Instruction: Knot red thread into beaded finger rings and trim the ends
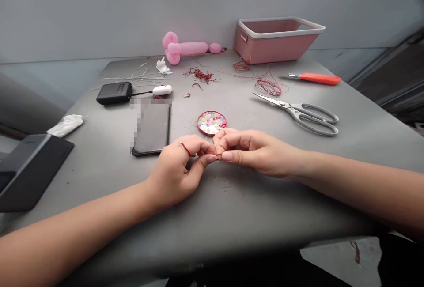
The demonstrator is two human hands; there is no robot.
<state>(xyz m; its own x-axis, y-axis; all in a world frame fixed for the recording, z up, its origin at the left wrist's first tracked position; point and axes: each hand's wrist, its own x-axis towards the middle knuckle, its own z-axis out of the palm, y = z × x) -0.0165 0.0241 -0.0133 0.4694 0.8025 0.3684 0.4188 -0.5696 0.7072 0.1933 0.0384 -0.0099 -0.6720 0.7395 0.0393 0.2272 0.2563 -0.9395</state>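
My left hand (177,168) and my right hand (248,150) meet fingertip to fingertip low over the grey table (232,207). Between them they pinch a thin red thread (186,148), which loops over my left forefinger. Whatever sits at the pinch point is too small to make out. Just beyond the fingertips lies a round red lid (211,122) filled with small pastel beads.
A dark phone (153,128) lies left of the beads, a black power bank (114,92) and a white dongle (162,89) behind it. Scissors (303,114), an orange-handled tool (316,78), red thread scraps (269,86), a pink bin (276,39) and a pink balloon (188,48) sit farther back.
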